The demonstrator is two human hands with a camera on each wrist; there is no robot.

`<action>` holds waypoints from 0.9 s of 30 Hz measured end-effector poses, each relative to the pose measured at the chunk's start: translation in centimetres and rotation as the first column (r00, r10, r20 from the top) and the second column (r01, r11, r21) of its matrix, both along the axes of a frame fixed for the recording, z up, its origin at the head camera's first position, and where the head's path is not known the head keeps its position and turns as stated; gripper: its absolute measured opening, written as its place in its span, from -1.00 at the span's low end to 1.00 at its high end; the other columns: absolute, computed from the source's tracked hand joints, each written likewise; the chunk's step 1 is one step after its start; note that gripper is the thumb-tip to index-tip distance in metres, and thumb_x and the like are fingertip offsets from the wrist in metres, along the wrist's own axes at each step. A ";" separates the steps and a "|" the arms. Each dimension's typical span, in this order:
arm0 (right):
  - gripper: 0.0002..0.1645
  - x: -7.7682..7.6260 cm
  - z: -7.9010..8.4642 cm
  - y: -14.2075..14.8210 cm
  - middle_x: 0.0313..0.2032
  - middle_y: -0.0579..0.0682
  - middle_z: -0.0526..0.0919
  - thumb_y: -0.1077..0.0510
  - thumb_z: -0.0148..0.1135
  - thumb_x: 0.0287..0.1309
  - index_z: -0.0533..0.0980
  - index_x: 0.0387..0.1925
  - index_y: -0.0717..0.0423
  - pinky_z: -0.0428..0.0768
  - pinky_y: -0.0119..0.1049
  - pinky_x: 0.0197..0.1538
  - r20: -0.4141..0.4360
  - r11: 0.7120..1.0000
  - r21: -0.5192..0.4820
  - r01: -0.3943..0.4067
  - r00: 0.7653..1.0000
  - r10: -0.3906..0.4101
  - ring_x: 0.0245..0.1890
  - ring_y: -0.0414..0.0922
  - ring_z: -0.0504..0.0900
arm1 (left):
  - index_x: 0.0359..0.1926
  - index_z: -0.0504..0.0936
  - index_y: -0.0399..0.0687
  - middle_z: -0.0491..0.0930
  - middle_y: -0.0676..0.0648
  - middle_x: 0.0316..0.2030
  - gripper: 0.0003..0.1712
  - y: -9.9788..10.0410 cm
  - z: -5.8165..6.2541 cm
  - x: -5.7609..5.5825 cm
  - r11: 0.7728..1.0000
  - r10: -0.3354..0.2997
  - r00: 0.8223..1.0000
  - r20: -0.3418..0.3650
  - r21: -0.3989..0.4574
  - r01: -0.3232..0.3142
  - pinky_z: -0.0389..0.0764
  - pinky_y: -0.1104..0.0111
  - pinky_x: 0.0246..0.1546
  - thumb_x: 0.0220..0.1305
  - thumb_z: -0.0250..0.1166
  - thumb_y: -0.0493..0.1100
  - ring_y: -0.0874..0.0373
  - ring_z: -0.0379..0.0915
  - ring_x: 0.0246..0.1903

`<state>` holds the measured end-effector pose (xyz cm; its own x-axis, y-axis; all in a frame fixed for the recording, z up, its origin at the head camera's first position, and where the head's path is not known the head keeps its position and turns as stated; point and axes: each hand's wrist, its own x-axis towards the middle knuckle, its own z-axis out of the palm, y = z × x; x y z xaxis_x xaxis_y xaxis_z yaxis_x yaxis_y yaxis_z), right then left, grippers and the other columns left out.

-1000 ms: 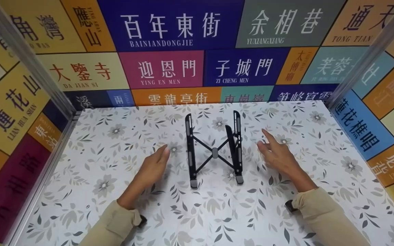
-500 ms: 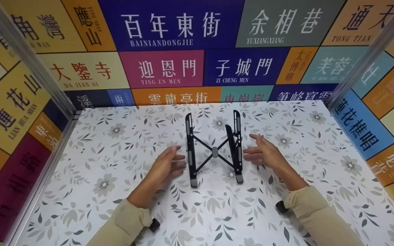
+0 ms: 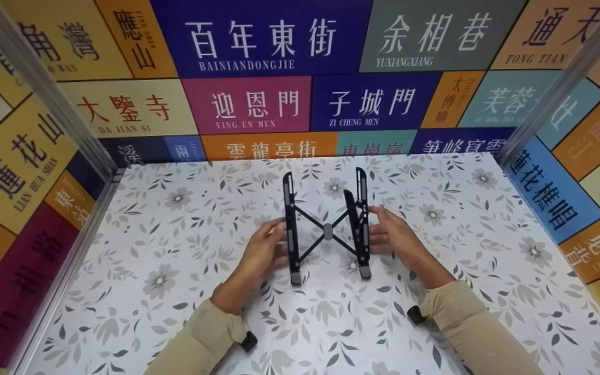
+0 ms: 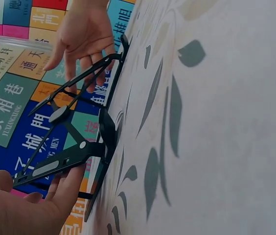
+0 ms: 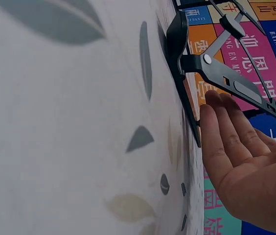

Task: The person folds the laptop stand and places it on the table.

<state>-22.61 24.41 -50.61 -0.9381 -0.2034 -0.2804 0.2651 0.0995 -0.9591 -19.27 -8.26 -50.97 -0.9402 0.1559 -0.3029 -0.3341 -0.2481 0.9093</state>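
A black folding laptop stand [image 3: 327,232] with grey pads stands unfolded on the table, its two side rails joined by crossed struts. Beside its left rail is my left hand [image 3: 264,247], fingertips right at the rail. In the left wrist view, that hand's fingers [image 4: 70,188] overlap the underside of the sloping arm, with the thumb near its upper end. My right hand [image 3: 395,232] lies along the right rail, fingertips close against it. Its fingers [image 5: 223,129] are extended and slightly bent in the right wrist view, behind the sloping arm.
The table [image 3: 175,312] has a white cover with a grey leaf and flower print. Panels with coloured signs [image 3: 258,41] rise at the back and both sides. Metal posts [image 3: 555,83] mark the corners. Each wrist carries a small black device [image 3: 248,341].
Both hands have moved inward from either side, the left to the right and the right to the left, up to the rails. The laptop stand has stayed in place.
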 end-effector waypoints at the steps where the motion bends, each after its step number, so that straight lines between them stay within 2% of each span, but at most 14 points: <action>1: -0.09 0.0 -0.1 -0.1 -0.13 0.07 0.61 -0.49 -0.18 0.42 0.17 0.55 -0.05 0.77 -0.11 -0.08 0.001 1.000 -0.003 -0.002 1.000 0.002 -0.21 -0.09 0.74 | 0.45 0.40 0.07 0.58 -0.30 0.06 -0.46 0.1 -0.1 -0.1 1.000 0.006 1.000 -0.005 -0.011 -0.006 0.76 0.10 -0.18 0.56 0.11 0.06 0.06 0.67 -0.27; 6: -0.16 -0.1 -0.3 -0.5 0.11 0.36 0.63 -0.42 -0.10 0.44 0.17 0.55 -0.12 0.76 -0.10 -0.05 -0.008 1.000 -0.021 -0.005 1.000 0.005 -0.03 0.11 0.75 | 0.43 0.43 0.07 0.64 -0.26 0.00 -0.47 0.5 -0.6 -0.4 0.997 0.023 0.999 -0.040 -0.066 -0.025 0.77 0.13 -0.22 0.53 0.18 0.01 0.04 0.71 -0.28; 9: -0.26 -0.2 -0.5 -0.6 0.15 0.37 0.63 -0.33 0.00 0.45 0.24 0.51 -0.14 0.77 -0.09 -0.08 -0.017 0.999 -0.033 0.003 1.000 -0.004 0.04 0.20 0.73 | 0.41 0.44 0.05 0.68 -0.28 -0.04 -0.49 0.6 -0.8 -0.6 0.995 0.024 0.997 -0.072 -0.091 -0.031 0.78 0.14 -0.23 0.52 0.20 -0.05 -0.05 0.74 -0.25; 12: -0.32 -0.4 -0.7 -0.8 0.14 0.37 0.64 -0.22 0.07 0.47 0.28 0.48 -0.09 0.78 -0.08 -0.11 -0.035 0.999 -0.039 0.003 0.999 -0.004 0.01 0.23 0.73 | 0.40 0.45 0.03 0.70 -0.31 -0.05 -0.51 0.7 -1.0 -0.7 0.993 0.028 0.995 -0.099 -0.108 -0.038 0.78 0.14 -0.25 0.52 0.19 -0.14 -0.07 0.75 -0.24; 15: -0.36 -0.4 -0.8 -1.0 0.11 0.36 0.66 -0.08 0.13 0.48 0.30 0.47 -0.02 0.78 -0.09 -0.14 -0.054 0.999 -0.036 0.014 0.998 -0.016 -0.05 0.22 0.77 | 0.39 0.46 -0.02 0.71 -0.28 -0.16 -0.51 0.7 -1.0 -0.8 0.988 0.030 0.991 -0.131 -0.144 -0.049 0.77 0.17 -0.29 0.50 0.21 -0.21 -0.01 0.73 -0.31; 19: -0.40 -0.4 -0.9 -1.1 0.07 0.34 0.69 0.03 0.17 0.48 0.32 0.45 0.05 0.78 -0.09 -0.16 -0.077 0.999 -0.012 0.031 0.997 -0.032 -0.10 0.18 0.79 | 0.34 0.51 -0.11 0.68 -0.17 -0.34 -0.53 0.7 -0.9 -1.0 0.970 0.034 0.983 -0.178 -0.232 -0.075 0.73 0.25 -0.36 0.46 0.25 -0.25 0.08 0.66 -0.42; 22: -0.43 -0.4 -0.9 -1.2 0.07 0.34 0.69 0.07 0.19 0.47 0.37 0.42 0.04 0.79 -0.10 -0.18 -0.082 0.999 -0.006 0.049 0.995 -0.050 -0.11 0.18 0.79 | 0.32 0.55 -0.09 0.67 -0.15 -0.36 -0.54 0.7 -0.8 -1.1 0.955 0.035 0.982 -0.184 -0.284 -0.087 0.73 0.25 -0.38 0.43 0.27 -0.26 0.07 0.64 -0.44; 27: -0.44 -0.5 -1.0 -1.4 -0.01 0.24 0.74 0.07 0.23 0.43 0.40 0.39 0.06 0.77 -0.21 -0.29 -0.108 0.997 0.016 0.071 0.992 -0.069 -0.25 0.01 0.81 | 0.32 0.54 -0.07 0.64 -0.19 -0.32 -0.54 0.7 -0.5 -1.2 0.952 0.024 0.985 -0.173 -0.297 -0.075 0.75 0.19 -0.41 0.43 0.26 -0.28 0.09 0.59 -0.47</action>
<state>-23.12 23.04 -51.58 -0.9746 -0.1317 -0.1811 0.1682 0.1033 -0.9803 -20.42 -7.57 -51.47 -0.9852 0.0332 -0.1679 -0.1668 0.0336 0.9854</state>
